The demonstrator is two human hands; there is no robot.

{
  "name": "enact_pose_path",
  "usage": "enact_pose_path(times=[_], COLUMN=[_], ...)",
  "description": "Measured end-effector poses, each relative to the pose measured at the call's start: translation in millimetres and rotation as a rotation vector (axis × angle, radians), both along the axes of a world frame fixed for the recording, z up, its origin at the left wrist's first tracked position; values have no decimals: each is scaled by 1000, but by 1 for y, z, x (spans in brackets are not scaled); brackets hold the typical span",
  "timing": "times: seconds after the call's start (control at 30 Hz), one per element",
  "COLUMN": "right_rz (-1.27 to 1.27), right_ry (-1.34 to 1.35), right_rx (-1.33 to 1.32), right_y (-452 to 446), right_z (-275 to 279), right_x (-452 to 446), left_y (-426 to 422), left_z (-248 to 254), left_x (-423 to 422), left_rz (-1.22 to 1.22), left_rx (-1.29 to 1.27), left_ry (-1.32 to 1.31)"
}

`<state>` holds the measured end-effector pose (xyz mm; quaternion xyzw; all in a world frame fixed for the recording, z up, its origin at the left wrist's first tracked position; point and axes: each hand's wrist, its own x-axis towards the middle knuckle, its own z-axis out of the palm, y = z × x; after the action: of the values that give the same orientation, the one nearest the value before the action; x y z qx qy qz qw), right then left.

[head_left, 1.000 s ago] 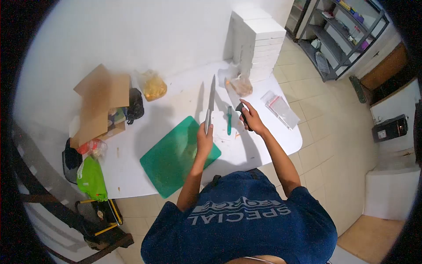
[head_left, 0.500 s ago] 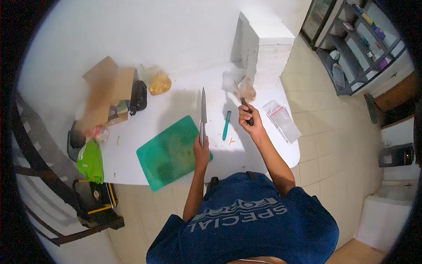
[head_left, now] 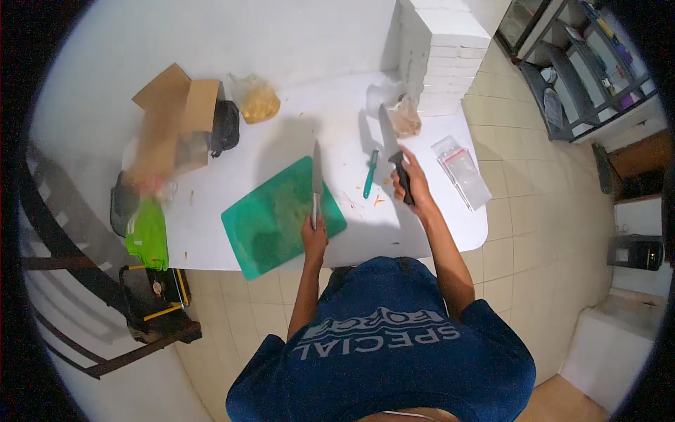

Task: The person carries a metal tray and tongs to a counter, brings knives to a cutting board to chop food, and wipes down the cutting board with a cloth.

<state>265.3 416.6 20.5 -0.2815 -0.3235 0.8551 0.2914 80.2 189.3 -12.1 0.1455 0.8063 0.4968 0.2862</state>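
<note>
My left hand [head_left: 315, 238] is closed round the metal handle of a long knife [head_left: 317, 172], its blade pointing away from me over the right part of a green cutting board [head_left: 271, 218]. In my right hand [head_left: 413, 184] is the black handle of a second knife [head_left: 387, 131], whose blade also points away, beside a bag with brownish contents [head_left: 406, 118]. Between the two hands a green-handled peeler [head_left: 370, 174] lies on the white table [head_left: 344, 243], with small orange scraps near it.
White boxes [head_left: 450, 63] are stacked at the back right, near clear plastic bags [head_left: 463, 172]. An open cardboard box [head_left: 200, 105], a black bag [head_left: 225, 126], a bag of yellow pieces [head_left: 259, 104] and a green bag [head_left: 148, 233] stand on the left.
The camera view has shifted. The left-hand knife has come over the cutting board, and the right-hand knife's blade now shows more fully. Both hands keep their holds.
</note>
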Motion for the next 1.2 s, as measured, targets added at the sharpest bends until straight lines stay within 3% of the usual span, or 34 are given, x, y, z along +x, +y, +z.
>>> enact_pose_path(times=[0.13, 0.17, 0.33, 0.4, 0.5, 0.63, 0.8, 0.87, 1.0, 1.07, 1.2], right_rz=[-202, -305, -141, -23, 38, 24, -148, -218, -266, -330, -379], right_ry=[-373, -585, -845, -904, -964, -1015, -1106, -1151, -1270, -1278, -1332], right_rx=[523, 780, 1096, 1001, 934, 903, 828, 768, 807, 895, 980], right_y=[18, 16, -48, -98, -155, -180, -179, -180, -173, -163, -123], right_z=[9, 9, -17, -40, -67, -75, -82, -83, -103, -110, -116], right_x=[-23, -31, -50, -51, -49, -58, -66, -63, -49, -31, -13], left_y=[-2, -3, -28, -45, -73, -82, -52, -38, -3, 15, 61], left_z=[2, 6, 11, -13, -18, -32, -22, -47, -41, -73, -84], left_x=[-22, -31, -83, -110, -127, -141, -144, -139, -106, -84, -43], left_rz=[-85, -127, -177, -226, -226, -269, -491, -563, -792, -880, -969], left_rx=[97, 102, 145, 17, -137, -106, -42, -7, -81, -9, 46], left_ry=[135, 126, 69, 328, 115, 123, 232, 213, 59, 59, -42])
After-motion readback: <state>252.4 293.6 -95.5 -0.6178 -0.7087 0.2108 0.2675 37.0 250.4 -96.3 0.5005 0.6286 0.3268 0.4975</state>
